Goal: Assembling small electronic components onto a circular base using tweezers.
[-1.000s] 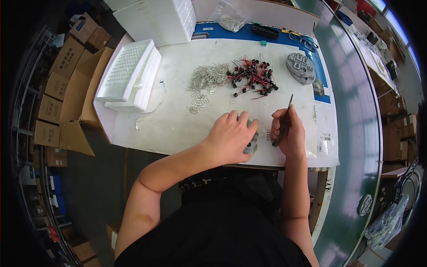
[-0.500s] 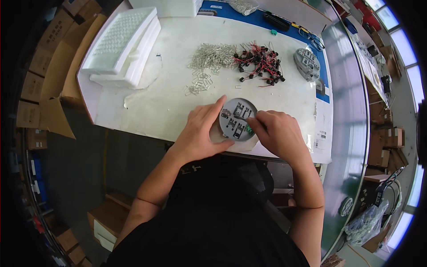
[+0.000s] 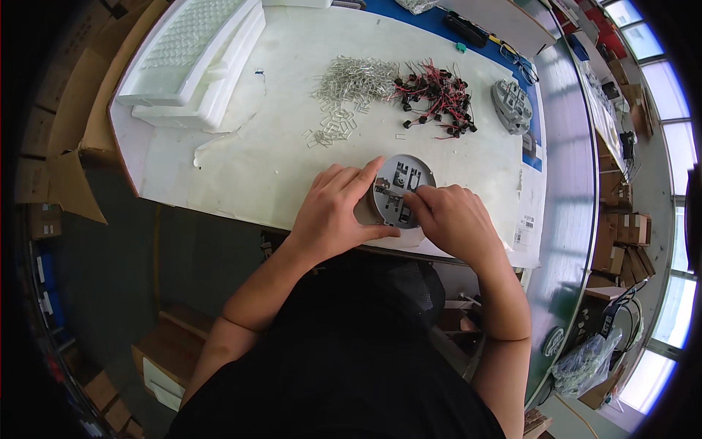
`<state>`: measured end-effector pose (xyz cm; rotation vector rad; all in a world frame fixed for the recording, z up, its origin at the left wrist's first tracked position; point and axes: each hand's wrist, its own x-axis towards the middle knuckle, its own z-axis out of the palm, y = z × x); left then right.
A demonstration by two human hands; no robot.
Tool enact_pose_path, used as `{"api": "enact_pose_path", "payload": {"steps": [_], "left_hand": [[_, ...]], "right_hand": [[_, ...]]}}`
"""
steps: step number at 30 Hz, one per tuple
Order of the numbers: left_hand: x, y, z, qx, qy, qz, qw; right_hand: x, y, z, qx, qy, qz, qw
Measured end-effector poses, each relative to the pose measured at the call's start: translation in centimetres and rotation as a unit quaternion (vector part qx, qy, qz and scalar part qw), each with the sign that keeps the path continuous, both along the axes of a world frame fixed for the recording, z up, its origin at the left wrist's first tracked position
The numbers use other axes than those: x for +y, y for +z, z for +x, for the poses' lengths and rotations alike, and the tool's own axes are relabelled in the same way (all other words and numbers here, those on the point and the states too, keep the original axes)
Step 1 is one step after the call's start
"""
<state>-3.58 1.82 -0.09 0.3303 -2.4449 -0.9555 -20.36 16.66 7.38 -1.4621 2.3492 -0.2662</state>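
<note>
A round grey plastic housing [image 3: 401, 208] with several dark slots and fittings in its face stands tilted at the table's near edge. My left hand [image 3: 333, 212] grips it from the left, thumb at the lower rim and forefinger at the upper rim. Over the lower right of its face is my right hand [image 3: 457, 219], thumb and forefinger pinched together. Whatever those fingertips may hold is hidden behind them. Beyond the housing lie a heap of U-shaped metal pins [image 3: 355, 84] and a pile of small black round parts with red wires [image 3: 439, 99].
White foam trays [image 3: 212, 88] are stacked at the left, beside an open cardboard box [image 3: 80, 124]. More grey housings [image 3: 512, 106] are stacked at the right. Near the back are a small green piece [image 3: 461, 47], a black tool [image 3: 465, 28] and glasses [image 3: 508, 51].
The whole view has shifted slightly. My right fingertips have moved from the housing's right edge inward and left across its face. A green bit beside them is now out of sight.
</note>
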Motion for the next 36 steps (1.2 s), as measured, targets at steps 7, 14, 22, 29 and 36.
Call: {"api": "enact_pose_path", "payload": {"steps": [7,14,22,29,36], "left_hand": [[0.1,-0.1,0.0,0.01,0.0,-0.009,1.0],[0.1,-0.4,0.0,0.014,-0.001,-0.008,1.0],[0.3,-0.4,-0.2,0.017,-0.002,-0.013,1.0],[0.3,-0.4,0.1,0.016,0.0,-0.019,1.0],[0.2,-0.4,0.0,0.011,0.001,-0.019,1.0]], "right_hand": [[0.0,-0.5,-0.8,-0.089,-0.006,0.0,0.996],[-0.3,-0.7,-1.0,-0.121,-0.006,0.004,0.993],[-1.6,1.2,1.0,-0.023,-0.005,0.046,0.999],[-1.9,3.3,0.9,-0.004,0.023,0.071,0.997],[-1.9,2.5,0.7,-0.004,0.011,0.082,0.997]]}}
